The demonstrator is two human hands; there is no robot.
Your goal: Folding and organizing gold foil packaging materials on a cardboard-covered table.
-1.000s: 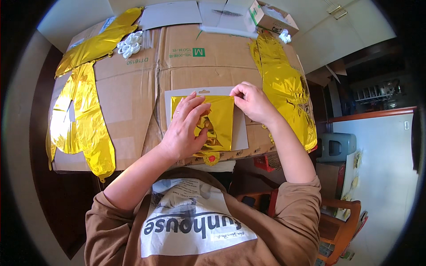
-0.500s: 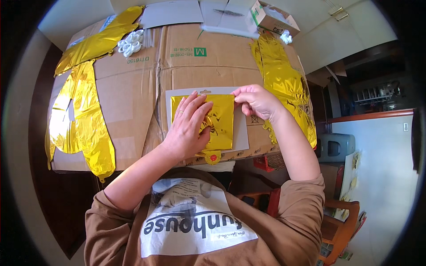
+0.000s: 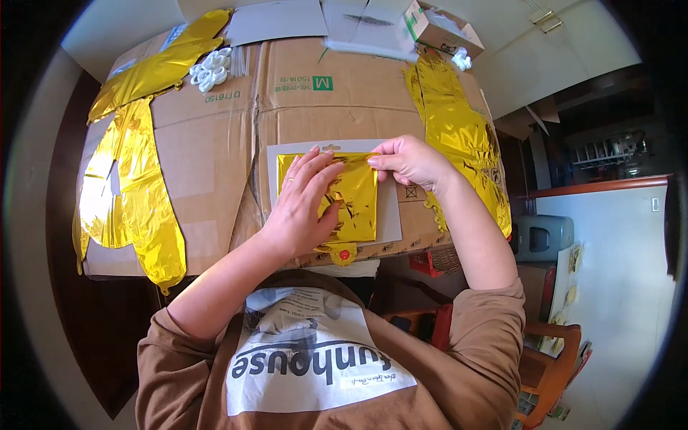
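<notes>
On the flattened cardboard box [image 3: 215,143] that serves as my worktop, a grey backing card [image 3: 393,215] lies in front of me with a folded gold foil balloon [image 3: 358,204] on top of it. My left hand [image 3: 304,208] rests flat over the foil's left half, fingers spread and pressing it down — it grips nothing, only holds the sheet still. My right hand [image 3: 408,161] is closed in a pinch on the foil's upper right corner, thumb and fingertips meeting right at the edge.

I judge the foil to be very light, thin and slick (it creases sharply, as the crinkles across its face show), so it will slide on the card unless something weighs it down. It looks easy to crumple or tear at a fold, so the corners and the edges seem the best places to take it, with a flat palm for the middle.

Farther off, a long unfolded gold balloon [image 3: 129,193] drapes over the box's left side, another [image 3: 459,136] runs down the right, and small white plastic pieces [image 3: 209,69] sit near the far edge.
</notes>
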